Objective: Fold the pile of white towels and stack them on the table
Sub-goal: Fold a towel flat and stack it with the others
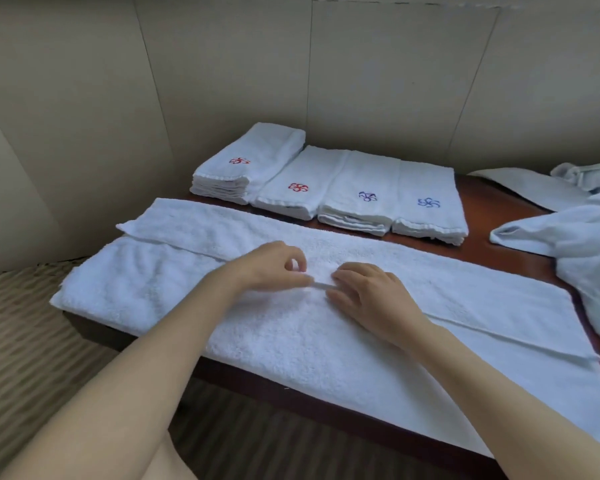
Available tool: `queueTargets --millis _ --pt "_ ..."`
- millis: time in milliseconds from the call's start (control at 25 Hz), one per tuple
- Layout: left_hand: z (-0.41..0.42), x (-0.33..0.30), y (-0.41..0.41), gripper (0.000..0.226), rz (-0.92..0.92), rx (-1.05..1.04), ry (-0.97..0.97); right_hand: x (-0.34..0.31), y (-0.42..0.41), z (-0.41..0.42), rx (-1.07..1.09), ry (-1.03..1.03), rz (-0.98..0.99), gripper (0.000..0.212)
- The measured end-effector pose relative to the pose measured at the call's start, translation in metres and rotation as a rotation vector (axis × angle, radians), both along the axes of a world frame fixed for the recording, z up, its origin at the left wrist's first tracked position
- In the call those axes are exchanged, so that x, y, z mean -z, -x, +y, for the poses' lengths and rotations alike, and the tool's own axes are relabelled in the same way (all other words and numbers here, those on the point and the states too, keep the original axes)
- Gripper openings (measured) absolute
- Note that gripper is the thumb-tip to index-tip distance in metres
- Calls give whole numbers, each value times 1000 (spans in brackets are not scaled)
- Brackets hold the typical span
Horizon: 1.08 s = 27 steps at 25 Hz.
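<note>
A long white towel [465,289] lies spread lengthwise across the dark wooden table [492,209], folded along its length. Both hands meet at its middle. My left hand [274,268] pinches a fold of the towel's edge between thumb and fingers. Close beside it, my right hand [364,292] has its curled fingers on the same fold. Behind the towel stand several stacks of folded white towels: one with a red emblem [243,168], a second red one [302,188], and two with blue emblems [364,199] [430,206].
A heap of unfolded white towels [582,237] lies on the table's right end. Beige wall panels [222,81] rise just behind the table. Striped carpet [25,341] covers the floor to the left and in front.
</note>
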<state>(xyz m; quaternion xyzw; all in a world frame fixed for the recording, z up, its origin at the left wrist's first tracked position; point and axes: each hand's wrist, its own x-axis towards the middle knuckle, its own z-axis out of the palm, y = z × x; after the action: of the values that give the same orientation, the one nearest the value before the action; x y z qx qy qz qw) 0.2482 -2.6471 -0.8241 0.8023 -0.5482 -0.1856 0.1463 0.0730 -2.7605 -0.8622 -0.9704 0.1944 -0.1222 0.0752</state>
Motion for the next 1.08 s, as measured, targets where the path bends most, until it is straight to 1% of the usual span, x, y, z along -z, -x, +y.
queueTargets --millis 40,80,120,160,200,240,280,320,400,440,520,560,600,680,720,760,840,880,920,1040,1080 --pt "-3 -4 1 35 99 -19 11 -2 4 -4 -2 -62 0 47" --pt "-8 -6 3 41 124 -60 91 -5 9 -8 7 -117 -39 55" --pt "-18 -6 9 40 64 -112 226 -10 15 -13 27 -146 -112 57" --pt "-31 -4 21 36 -54 -130 352 -12 26 -23 66 -133 -178 53" --pt "-45 0 36 37 -178 -94 442 -13 38 -35 118 -102 -217 46" --pt "-58 3 53 41 -262 -17 482 -14 53 -48 180 -53 -231 44" --pt "-71 7 69 45 -308 71 452 -14 72 -60 251 2 -196 48" --pt "-81 14 81 50 -326 146 354 -12 93 -72 338 31 -96 52" --pt "-98 31 97 58 -351 242 99 -3 140 -94 518 -42 180 52" --pt "-102 37 97 61 -367 264 0 0 158 -100 582 -113 258 54" --pt "-108 38 95 63 -358 259 -108 2 176 -108 646 -193 249 55" --pt "-111 35 98 63 -338 240 -120 2 178 -110 671 -185 211 53" --pt "-114 32 104 62 -326 220 -100 1 175 -109 690 -133 160 51" --pt "-120 30 128 59 -348 230 -5 -2 161 -104 656 -13 69 49" --pt "-122 32 142 58 -351 255 15 -2 154 -101 592 -8 59 49" --pt "-125 35 153 58 -348 277 4 1 149 -101 527 -48 85 49" --pt "-130 40 158 58 -347 284 -20 4 148 -108 494 -145 168 50" --pt "-130 41 157 58 -348 277 -15 4 151 -115 526 -160 159 49" --pt "-130 42 155 58 -349 269 1 3 157 -121 582 -146 108 48" --pt "-127 44 156 64 -340 252 80 -4 176 -130 825 -53 -67 39" --pt "-126 45 158 67 -344 249 91 -5 182 -131 880 -82 -105 37"
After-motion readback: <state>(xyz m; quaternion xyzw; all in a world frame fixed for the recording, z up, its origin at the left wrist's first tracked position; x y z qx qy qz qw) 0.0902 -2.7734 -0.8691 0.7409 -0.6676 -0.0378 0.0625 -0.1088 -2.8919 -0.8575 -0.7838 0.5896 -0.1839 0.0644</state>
